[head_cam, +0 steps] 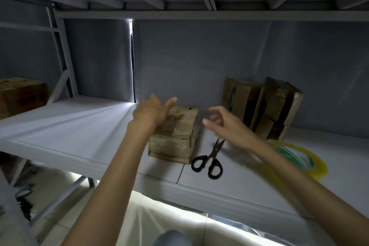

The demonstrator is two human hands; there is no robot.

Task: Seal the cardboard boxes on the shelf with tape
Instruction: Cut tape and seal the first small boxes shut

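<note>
A small brown cardboard box (175, 140) lies on the white shelf (69, 126) near its front edge. My left hand (151, 111) rests flat on the box's top left, fingers spread, holding nothing. My right hand (221, 121) hovers just right of the box, fingers loosely curled and apart, empty. Black-handled scissors (209, 159) lie on the shelf right of the box, under my right wrist. A roll of yellowish clear tape (299, 159) lies flat at the right, partly hidden by my right forearm.
Two worn cardboard boxes (261, 106) stand against the grey back wall at the right. Another brown box (22, 96) sits at the far left, beyond a slanted shelf brace (60, 86). An upper shelf (199, 14) hangs overhead. Plastic sheeting lies below.
</note>
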